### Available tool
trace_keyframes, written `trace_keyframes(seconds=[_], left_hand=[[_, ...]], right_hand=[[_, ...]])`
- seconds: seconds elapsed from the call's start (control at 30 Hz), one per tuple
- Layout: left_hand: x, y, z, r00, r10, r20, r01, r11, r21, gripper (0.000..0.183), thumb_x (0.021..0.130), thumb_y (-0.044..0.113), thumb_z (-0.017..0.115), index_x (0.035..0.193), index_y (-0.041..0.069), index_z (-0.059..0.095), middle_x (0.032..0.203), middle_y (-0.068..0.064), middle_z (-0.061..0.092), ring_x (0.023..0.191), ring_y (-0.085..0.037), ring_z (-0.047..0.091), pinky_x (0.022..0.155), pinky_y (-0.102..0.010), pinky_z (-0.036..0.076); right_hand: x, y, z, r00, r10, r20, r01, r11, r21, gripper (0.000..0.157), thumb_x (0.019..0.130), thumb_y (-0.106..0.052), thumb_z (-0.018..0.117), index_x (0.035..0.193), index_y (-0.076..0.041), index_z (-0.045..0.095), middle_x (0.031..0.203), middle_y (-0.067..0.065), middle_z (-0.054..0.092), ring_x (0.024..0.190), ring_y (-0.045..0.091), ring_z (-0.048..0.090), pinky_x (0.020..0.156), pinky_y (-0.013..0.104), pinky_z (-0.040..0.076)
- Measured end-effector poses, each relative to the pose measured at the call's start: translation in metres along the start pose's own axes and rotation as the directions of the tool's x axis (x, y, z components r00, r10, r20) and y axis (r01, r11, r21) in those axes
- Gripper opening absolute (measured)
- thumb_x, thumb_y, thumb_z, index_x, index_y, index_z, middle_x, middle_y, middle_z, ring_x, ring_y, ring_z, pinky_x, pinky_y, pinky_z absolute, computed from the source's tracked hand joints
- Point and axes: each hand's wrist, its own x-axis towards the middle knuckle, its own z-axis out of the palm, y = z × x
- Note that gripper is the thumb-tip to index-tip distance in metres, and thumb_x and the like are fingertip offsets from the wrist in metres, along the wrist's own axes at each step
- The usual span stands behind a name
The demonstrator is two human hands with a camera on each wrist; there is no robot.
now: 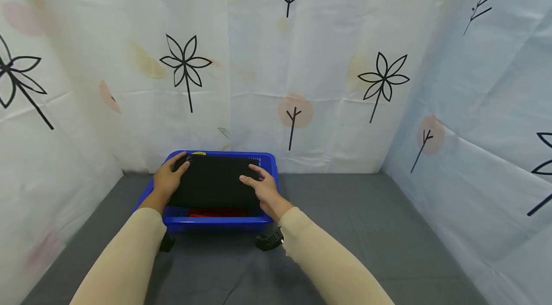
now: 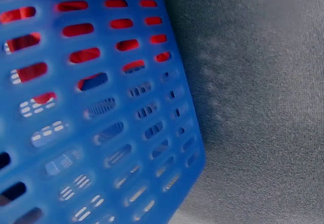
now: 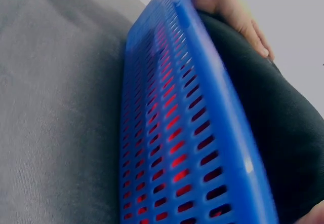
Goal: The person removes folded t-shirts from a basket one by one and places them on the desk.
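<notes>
basket [image 1: 217, 222], blue plastic with slotted walls, sits on the grey cloth surface [image 1: 366, 228] near its far edge, close to the patterned curtain [image 1: 302, 55] backdrop. black folded garment [image 1: 213, 182] lies on top of the basket's contents, filling most of the opening. red fabric [image 1: 215, 212] shows beneath it at the near wall, and through the slots in both wrist views. a small yellow item [image 1: 199, 153] is just visible at the far rim. left hand [image 1: 169, 178] rests on the garment's far left corner, fingers relaxed, grasping nothing. right hand [image 1: 262, 189] lies flat on its right side, fingers extended, likewise released. judgement: the garment appears placed and is being pressed down; settling it fully inside remains.
</notes>
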Motion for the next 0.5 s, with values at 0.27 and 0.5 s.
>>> trace_keyframes(seconds=[0.27, 0.5], left_hand=[[-0.001, 0.008, 0.0, 1.0, -0.013, -0.027, 0.012, 0.999, -0.043, 0.057, 0.102, 0.044, 0.049, 0.154, 0.025, 0.035, 0.16, -0.022, 0.022, 0.144, -0.046, 0.023, 0.113, -0.063, 0.026], [-0.005, 0.014, 0.0, 0.999, -0.021, -0.044, 0.016, 0.994, -0.107, 0.057, 0.101, 0.043, 0.05, 0.153, 0.023, 0.038, 0.159, -0.023, 0.026, 0.14, -0.045, 0.032, 0.109, -0.059, 0.035]], right_hand=[[-0.006, -0.009, -0.006, 1.0, -0.022, 0.013, 0.022, 1.0, 0.02, 0.054, 0.089, -0.022, 0.074, 0.14, -0.017, 0.056, 0.16, 0.012, 0.026, 0.142, 0.037, 0.027, 0.114, 0.059, 0.028], [-0.012, -0.021, -0.009, 0.998, -0.004, 0.065, 0.002, 0.999, 0.044, 0.055, 0.091, -0.022, 0.072, 0.143, -0.021, 0.053, 0.158, 0.014, 0.027, 0.139, 0.036, 0.034, 0.108, 0.053, 0.039]])
